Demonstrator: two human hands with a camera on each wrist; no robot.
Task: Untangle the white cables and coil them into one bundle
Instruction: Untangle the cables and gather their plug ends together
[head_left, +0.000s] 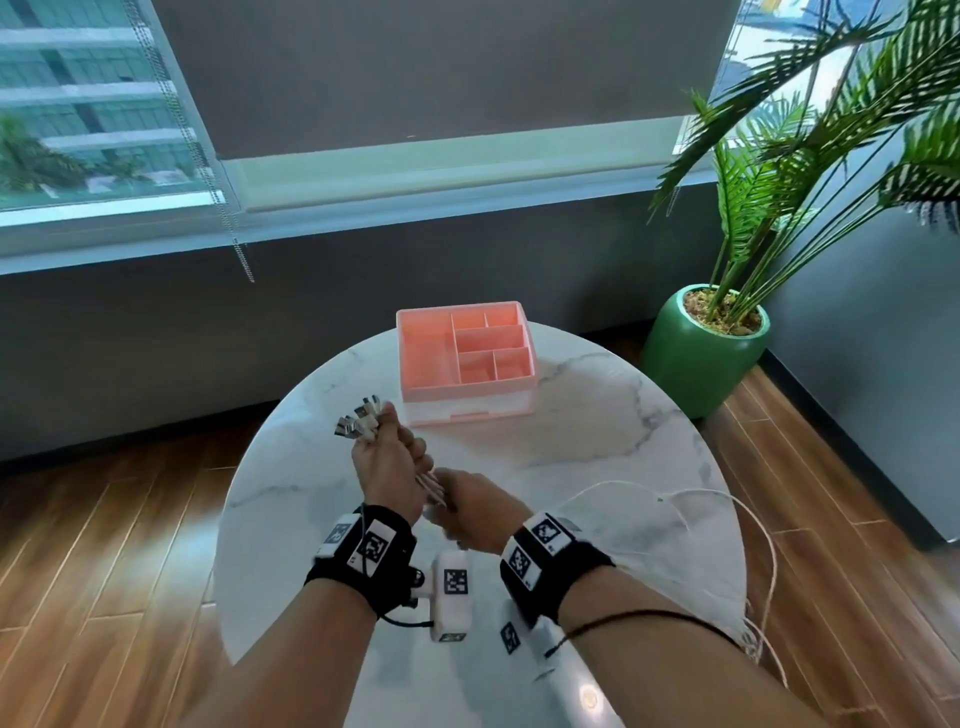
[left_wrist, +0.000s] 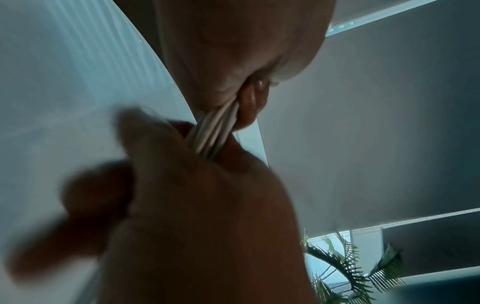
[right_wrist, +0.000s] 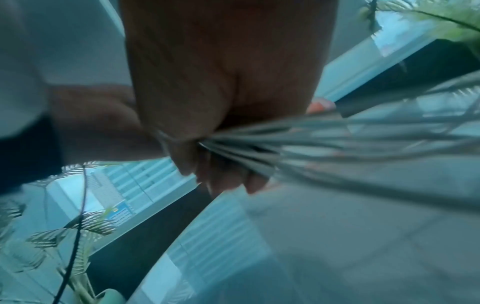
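White cables (head_left: 430, 486) run as one straight bunch btwn both fists, long axis slanting from plug ends (head_left: 358, 423) nearest the pink box (head_left: 464, 358) back toward the person. Left hand (head_left: 387, 467) grips the plug end, right hand (head_left: 475, 512) grips further back; loose slack trails off the marble table (head_left: 597, 415) edge. Wood floor, potted palm (head_left: 709, 343) past the box.

Counts on and around the table (head_left: 597, 415):
2 hands, 1 pink organizer (head_left: 415, 358), 1 potted plant (head_left: 701, 358), 1 bunch of white cables (head_left: 431, 486) — strand count unclear; about 5 plug ends (head_left: 358, 423).
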